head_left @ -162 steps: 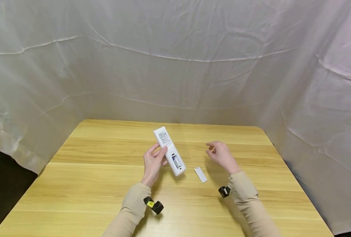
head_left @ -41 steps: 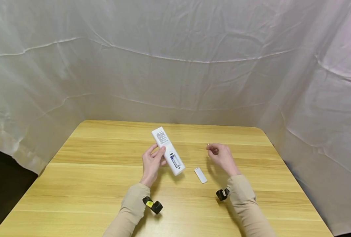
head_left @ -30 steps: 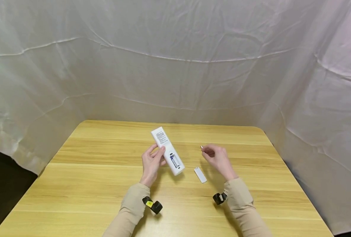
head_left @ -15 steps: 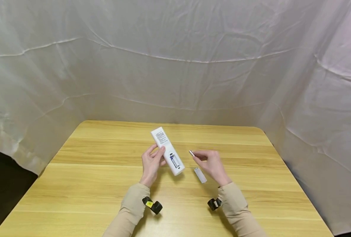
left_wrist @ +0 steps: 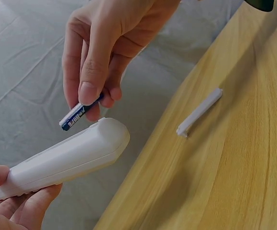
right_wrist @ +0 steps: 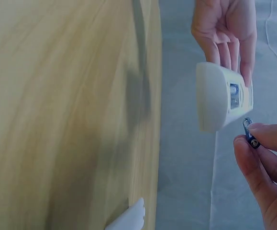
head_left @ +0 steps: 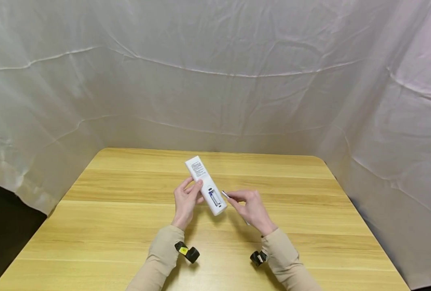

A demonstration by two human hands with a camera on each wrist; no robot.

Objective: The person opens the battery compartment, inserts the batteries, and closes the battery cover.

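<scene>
My left hand grips a white remote control above the table, thumb on its back and fingers beneath. Its back faces up, with printed text at the far end and an uncovered battery compartment at the near end. One battery lies inside the compartment. Between thumb and fingertips, my right hand pinches a blue-and-white battery, held beside the compartment and apart from the remote in the right wrist view. The white battery cover lies on the table, mostly hidden by my right hand in the head view.
The wooden table carries the cover below my right hand. Pale cloth curtains hang behind the table and along both sides. A black wrist camera sits on my left sleeve, another camera on my right.
My right hand has come left and nearer to the remote, bringing the battery, which first shows at its fingertips 1.4 s ago. The left hand and remote have hardly shifted.
</scene>
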